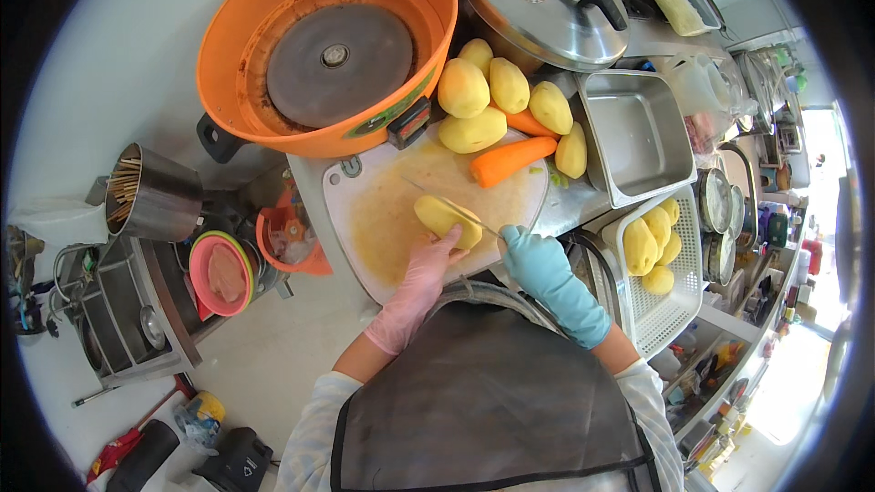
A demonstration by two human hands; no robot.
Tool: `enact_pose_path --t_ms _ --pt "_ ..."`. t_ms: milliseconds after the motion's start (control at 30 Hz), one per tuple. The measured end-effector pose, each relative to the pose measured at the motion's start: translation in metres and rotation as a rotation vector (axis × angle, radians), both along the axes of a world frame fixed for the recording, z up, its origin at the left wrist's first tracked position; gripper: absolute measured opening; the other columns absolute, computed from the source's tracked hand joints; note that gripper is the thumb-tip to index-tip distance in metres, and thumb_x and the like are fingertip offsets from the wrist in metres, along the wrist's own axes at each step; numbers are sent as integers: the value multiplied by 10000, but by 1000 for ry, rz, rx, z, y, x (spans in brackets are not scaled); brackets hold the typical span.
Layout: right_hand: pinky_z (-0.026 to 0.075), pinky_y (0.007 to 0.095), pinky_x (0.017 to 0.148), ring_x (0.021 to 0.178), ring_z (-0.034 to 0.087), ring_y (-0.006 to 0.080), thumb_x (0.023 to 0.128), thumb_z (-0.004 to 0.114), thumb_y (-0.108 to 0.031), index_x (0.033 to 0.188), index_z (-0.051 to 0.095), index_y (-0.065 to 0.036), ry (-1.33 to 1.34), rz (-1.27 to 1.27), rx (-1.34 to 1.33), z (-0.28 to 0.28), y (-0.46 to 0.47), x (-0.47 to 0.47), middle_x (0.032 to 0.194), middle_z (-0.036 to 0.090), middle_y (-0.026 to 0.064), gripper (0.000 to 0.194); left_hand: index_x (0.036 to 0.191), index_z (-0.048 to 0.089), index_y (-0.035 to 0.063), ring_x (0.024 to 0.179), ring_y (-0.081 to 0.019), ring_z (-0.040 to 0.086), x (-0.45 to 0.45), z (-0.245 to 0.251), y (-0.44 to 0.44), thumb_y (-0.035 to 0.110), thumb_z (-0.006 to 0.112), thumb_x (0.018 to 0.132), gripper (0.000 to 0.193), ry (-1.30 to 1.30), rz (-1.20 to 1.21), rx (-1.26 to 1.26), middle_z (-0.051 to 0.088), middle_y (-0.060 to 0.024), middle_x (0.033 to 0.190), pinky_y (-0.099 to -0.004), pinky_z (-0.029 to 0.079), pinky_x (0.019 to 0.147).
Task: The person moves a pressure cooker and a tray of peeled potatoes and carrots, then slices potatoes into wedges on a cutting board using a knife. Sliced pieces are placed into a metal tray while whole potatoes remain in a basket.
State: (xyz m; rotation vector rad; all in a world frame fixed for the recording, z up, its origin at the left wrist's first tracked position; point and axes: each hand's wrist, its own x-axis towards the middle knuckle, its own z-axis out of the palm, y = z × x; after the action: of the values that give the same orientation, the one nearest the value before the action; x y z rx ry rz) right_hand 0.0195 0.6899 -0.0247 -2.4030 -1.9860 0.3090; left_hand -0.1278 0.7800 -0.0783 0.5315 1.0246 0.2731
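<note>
A peeled potato lies on the white cutting board, whose surface is stained yellow. My left hand, in a pink glove, grips the potato at its near side. In a blue-green glove, my right hand is closed around the handle of a kitchen knife. The blade crosses over the potato from right to left; whether it has cut in, I cannot tell. Several peeled potatoes and carrots are heaped at the board's far right edge.
Behind the board stand an orange round pan and a lidded steel pot. To the right are a steel food pan and a white perforated basket holding potatoes. A pink bowl and an orange bin sit lower left.
</note>
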Motion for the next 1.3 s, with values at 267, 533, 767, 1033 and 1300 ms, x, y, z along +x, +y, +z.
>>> enact_pose_path --t_ms 267,533,767,1033,1300 --pt "443 362 397 455 571 262 827 513 -187 785 448 -86 -43 -9 1 3 -3 -3 601 546 97 126 1113 467 -45 961 -210 576 3 -6 -3 192 523 897 326 11 48 0 562 -120 1053 -309 521 807" --pt "459 331 396 460 583 220 782 498 -136 773 462 -72 -81 85 -139 13 -22 16 611 541 74 74 1015 513 -52 844 -189 601 3 -9 -2 166 611 842 295 -1 104 -7 579 -115 967 -277 546 695" --pt "457 375 395 452 577 268 807 504 -169 784 448 -58 85 71 -110 -42 2 13 569 563 115 127 1120 452 -74 962 -234 576 3 -2 -1 193 561 876 378 29 31 53 539 -141 1089 -318 528 792" --pt "460 385 413 488 588 289 791 493 -133 787 450 -63 172 22 -47 -45 2 16 588 566 113 82 1119 448 -73 955 -225 580 4 2 0 211 577 867 401 73 40 17 537 -144 1085 -309 520 805" --pt "433 384 360 402 551 275 850 486 -207 757 451 -71 141 14 1 1 -13 17 516 543 103 168 1110 450 -75 930 -214 590 4 -4 -2 208 567 872 388 68 37 10 535 -142 1071 -283 537 766"
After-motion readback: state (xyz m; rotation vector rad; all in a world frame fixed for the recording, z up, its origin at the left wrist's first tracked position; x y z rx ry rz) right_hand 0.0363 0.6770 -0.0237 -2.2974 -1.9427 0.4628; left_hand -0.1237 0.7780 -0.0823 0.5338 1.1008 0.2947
